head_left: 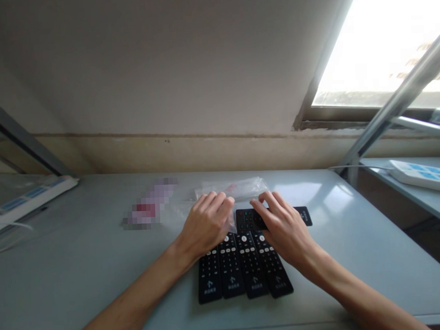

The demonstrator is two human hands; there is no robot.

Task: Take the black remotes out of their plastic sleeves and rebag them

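My left hand (209, 223) is closed, knuckles up, with the edge of a clear plastic bag (230, 223) showing below its fingers. Bent fingers of my right hand (285, 225) wrap over the middle of a black remote control (245, 220) that lies crosswise, its ends showing on both sides of the hand. Right below, several more black remote controls (233, 273) lie side by side, slightly fanned, with white buttons toward their far ends. The far end of the leftmost one is partly hidden by my left hand.
Clear plastic bags (242, 186) lie behind my hands on the grey table (101, 265). A pixelated pinkish item (147, 208) is to the left. White power strips stand on the left (33, 198) and far right (422, 175). A metal post (370, 131) rises at the right.
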